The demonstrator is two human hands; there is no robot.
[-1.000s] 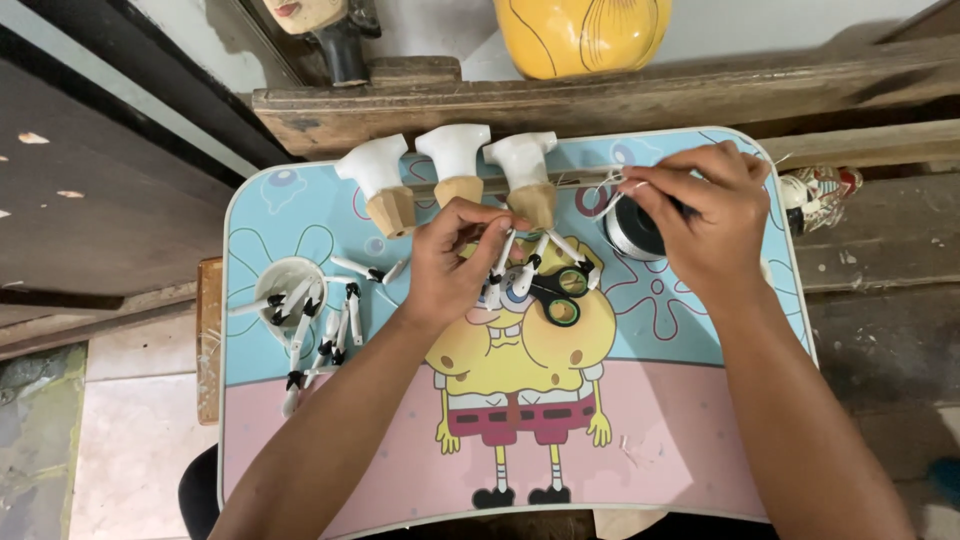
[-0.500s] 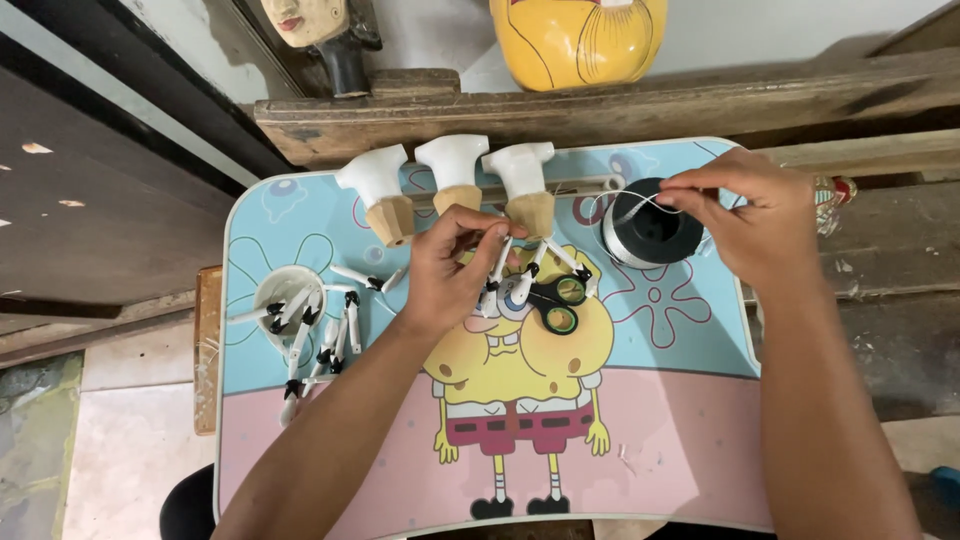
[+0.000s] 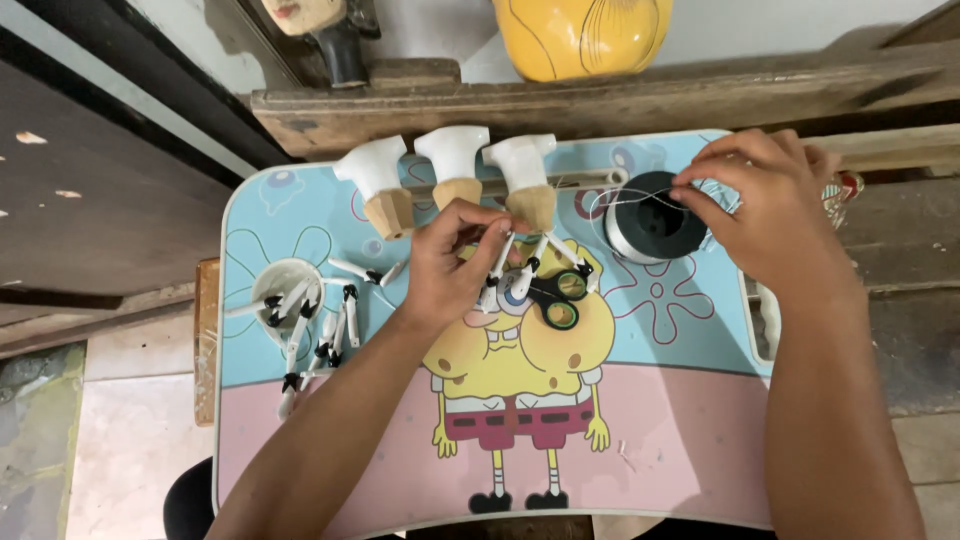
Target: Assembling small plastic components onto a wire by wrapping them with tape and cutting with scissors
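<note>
I see my left hand bent at the wrist, fingers pinched together on a cluster of thin white sticks with black tips, which fan downward from the pinch. My right hand arches over a black spool wound with pale thread, fingertips clamped on the thread's loose end just above the spool's rim. The sticks look smooth and matte; the thread is fine and glossy. Just below my left grip lie black-handled scissors. Above it stand three white moulded caps on tan wooden bases. Left of it, more sticks fill a small white cup. All rests on a glossy cartoon-printed lap table.
</note>
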